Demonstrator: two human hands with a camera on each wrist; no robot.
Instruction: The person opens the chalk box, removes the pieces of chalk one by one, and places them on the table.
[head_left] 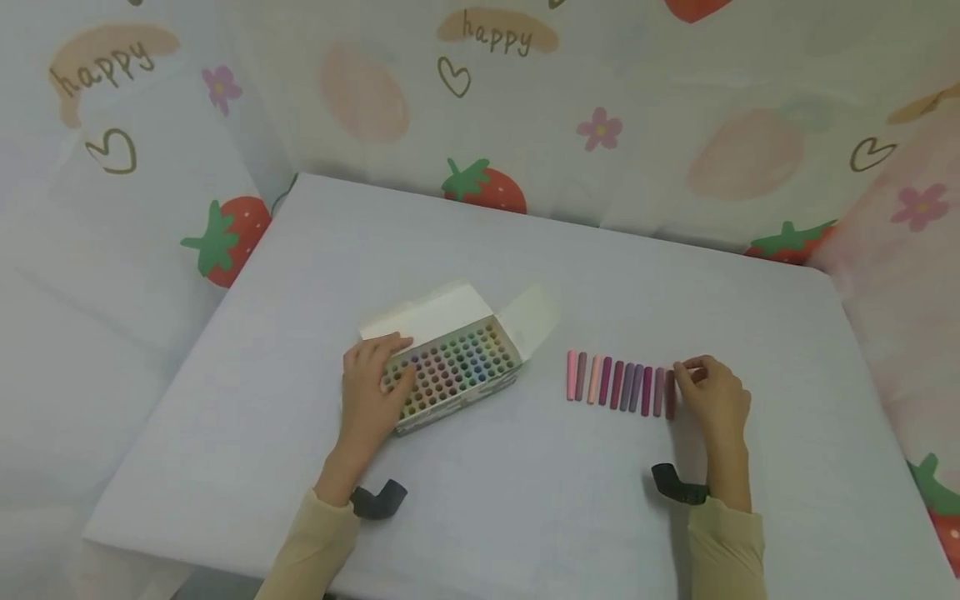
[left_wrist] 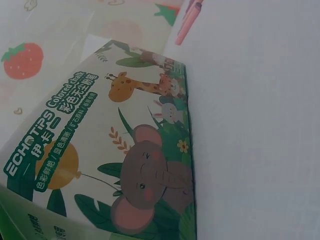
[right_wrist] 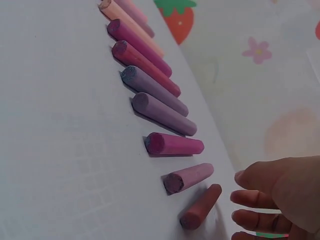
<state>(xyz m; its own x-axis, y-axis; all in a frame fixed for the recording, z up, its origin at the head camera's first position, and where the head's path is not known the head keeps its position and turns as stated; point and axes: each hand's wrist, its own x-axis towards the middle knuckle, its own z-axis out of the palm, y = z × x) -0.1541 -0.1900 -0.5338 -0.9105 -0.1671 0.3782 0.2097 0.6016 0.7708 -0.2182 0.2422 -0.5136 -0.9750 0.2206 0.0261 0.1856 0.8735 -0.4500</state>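
An opened box of colored chalk [head_left: 459, 402] stands left of the table's middle, packed with sticks whose round ends face up. My left hand [head_left: 372, 387] rests over its left end, thumb across the chalk ends and fingers at the far rim. In the left wrist view the printed box side [left_wrist: 102, 150] shows an elephant and a giraffe; the hand is out of that view. To the right, several pink, purple and red chalk sticks lie in a row. My right hand [head_left: 714, 398] is beside the reddish-brown chalk stick [right_wrist: 201, 207] at its right end, fingers apart from it.
The box's white lid [head_left: 427, 315] is folded back on the far side, and a side flap [head_left: 531, 315] sticks out to the right. A white cloth covers the table [head_left: 525, 500]. Behind it hangs a patterned curtain [head_left: 645, 75] with strawberries and flowers.
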